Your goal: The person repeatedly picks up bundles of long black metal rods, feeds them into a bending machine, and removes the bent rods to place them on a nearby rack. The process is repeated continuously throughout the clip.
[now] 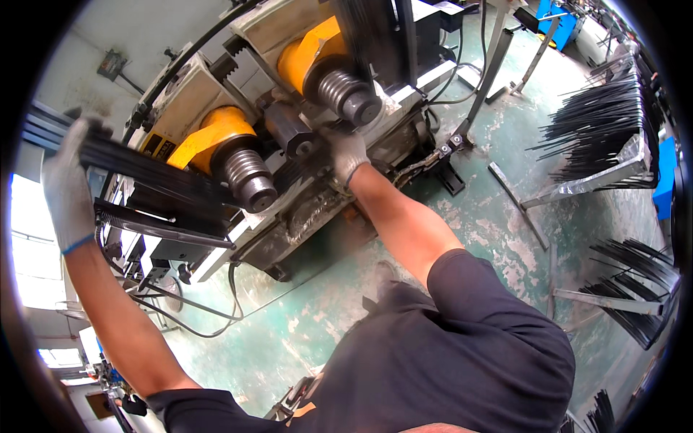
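Note:
My left hand (66, 186), in a pale work glove with a blue cuff, is closed around a bundle of long dark rods (155, 169) at the far left. The rods run from the left edge toward the machine's lower threaded roller (249, 177). My right hand (349, 155), gloved too, reaches to the machine bed beside a dark hexagonal block (289, 133). Its fingers are blurred and partly hidden, so their grip does not show. Just above it juts the upper threaded roller (346, 94). Yellow housings (216, 131) sit behind both rollers.
Racks of thin black rods (595, 130) stand to the right, with another stack (628, 289) lower down. Metal stand legs (520, 206) rest on the worn green floor (476, 209). A black cable (216, 333) loops below the machine. Blue bins (665, 180) are at the right edge.

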Action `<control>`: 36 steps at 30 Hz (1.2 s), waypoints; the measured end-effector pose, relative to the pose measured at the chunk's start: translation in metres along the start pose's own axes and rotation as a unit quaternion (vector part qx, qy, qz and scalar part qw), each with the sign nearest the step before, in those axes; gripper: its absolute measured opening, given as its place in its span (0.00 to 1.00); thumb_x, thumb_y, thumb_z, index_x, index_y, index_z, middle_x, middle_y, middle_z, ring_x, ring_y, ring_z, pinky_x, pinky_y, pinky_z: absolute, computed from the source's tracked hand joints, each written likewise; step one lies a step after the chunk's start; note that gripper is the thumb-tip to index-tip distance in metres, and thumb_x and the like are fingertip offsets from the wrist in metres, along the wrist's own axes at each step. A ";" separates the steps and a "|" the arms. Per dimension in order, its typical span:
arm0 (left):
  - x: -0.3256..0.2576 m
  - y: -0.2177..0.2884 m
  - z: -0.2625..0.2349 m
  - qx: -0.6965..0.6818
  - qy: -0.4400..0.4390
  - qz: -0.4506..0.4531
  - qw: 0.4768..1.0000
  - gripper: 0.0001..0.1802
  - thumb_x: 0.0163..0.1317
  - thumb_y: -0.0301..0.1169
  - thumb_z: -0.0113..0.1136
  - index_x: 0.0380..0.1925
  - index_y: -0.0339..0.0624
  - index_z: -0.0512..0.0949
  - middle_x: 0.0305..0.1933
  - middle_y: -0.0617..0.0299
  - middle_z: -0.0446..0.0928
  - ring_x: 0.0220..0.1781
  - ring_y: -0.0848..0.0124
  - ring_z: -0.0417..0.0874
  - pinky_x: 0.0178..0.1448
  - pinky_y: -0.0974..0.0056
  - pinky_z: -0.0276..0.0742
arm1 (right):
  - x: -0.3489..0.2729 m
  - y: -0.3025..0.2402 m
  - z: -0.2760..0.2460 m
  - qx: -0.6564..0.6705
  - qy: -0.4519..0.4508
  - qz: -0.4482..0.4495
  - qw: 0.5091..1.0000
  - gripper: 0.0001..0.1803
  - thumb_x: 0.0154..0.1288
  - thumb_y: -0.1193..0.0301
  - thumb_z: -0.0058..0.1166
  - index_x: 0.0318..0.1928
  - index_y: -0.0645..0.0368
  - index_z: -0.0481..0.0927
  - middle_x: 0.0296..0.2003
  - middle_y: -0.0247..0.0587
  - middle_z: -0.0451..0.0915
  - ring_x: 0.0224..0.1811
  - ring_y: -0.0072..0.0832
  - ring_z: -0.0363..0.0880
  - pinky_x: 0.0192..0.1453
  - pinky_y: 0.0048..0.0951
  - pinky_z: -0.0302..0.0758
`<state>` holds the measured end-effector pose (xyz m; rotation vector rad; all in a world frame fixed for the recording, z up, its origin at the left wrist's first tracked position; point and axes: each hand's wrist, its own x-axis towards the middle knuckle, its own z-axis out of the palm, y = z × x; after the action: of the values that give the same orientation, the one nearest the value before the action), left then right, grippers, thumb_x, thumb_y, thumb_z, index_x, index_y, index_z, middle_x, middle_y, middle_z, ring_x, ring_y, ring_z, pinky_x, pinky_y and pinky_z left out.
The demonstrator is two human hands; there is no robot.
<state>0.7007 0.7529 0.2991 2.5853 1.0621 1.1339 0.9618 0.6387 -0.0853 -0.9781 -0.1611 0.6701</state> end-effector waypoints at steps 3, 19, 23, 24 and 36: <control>-0.047 -0.003 -0.052 0.071 0.022 0.134 0.988 0.19 0.79 0.34 0.48 0.57 0.37 0.84 0.50 0.52 0.87 0.52 0.64 0.88 0.63 0.60 0.79 | -0.052 -0.026 0.000 0.033 -0.006 0.025 0.999 0.12 0.66 0.77 0.63 0.49 0.63 0.86 0.40 0.34 0.87 0.42 0.27 0.82 0.49 0.32 0.76; -0.431 0.156 0.149 -0.637 -0.174 -0.351 0.664 0.15 0.67 0.31 0.56 0.47 0.34 0.82 0.43 0.51 0.85 0.47 0.61 0.86 0.57 0.55 0.84 | -0.498 -0.244 -0.612 -0.410 0.653 -0.119 0.626 0.32 0.71 0.44 0.60 0.38 0.67 0.83 0.24 0.53 0.84 0.29 0.46 0.86 0.38 0.46 0.79; -0.542 0.254 0.224 -0.718 -0.350 -0.439 0.412 0.18 0.65 0.28 0.57 0.54 0.33 0.79 0.52 0.46 0.84 0.56 0.52 0.84 0.68 0.46 0.78 | -0.610 -0.379 -0.681 -0.412 0.699 -0.197 0.550 0.21 0.72 0.52 0.61 0.43 0.59 0.84 0.26 0.48 0.84 0.29 0.44 0.86 0.39 0.43 0.79; -0.570 0.271 0.245 -0.737 -0.367 -0.444 0.353 0.19 0.64 0.28 0.57 0.54 0.32 0.79 0.54 0.43 0.84 0.59 0.49 0.84 0.71 0.43 0.76 | -0.625 -0.411 -0.696 -0.414 0.701 -0.190 0.548 0.21 0.71 0.52 0.62 0.45 0.60 0.84 0.30 0.52 0.85 0.35 0.47 0.87 0.42 0.44 0.79; -0.789 0.682 0.332 -0.592 -0.594 -0.412 0.356 0.22 0.66 0.24 0.56 0.60 0.30 0.71 0.57 0.35 0.77 0.59 0.39 0.80 0.65 0.39 0.79 | -0.718 -0.735 -1.063 -0.612 0.683 -0.086 0.390 0.24 0.73 0.55 0.57 0.61 0.58 0.78 0.54 0.64 0.84 0.59 0.58 0.81 0.63 0.52 0.78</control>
<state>0.9346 -0.2148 -0.1551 0.7171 0.4523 -0.3993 1.1683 -0.8213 0.0270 -2.6127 0.8835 -0.9008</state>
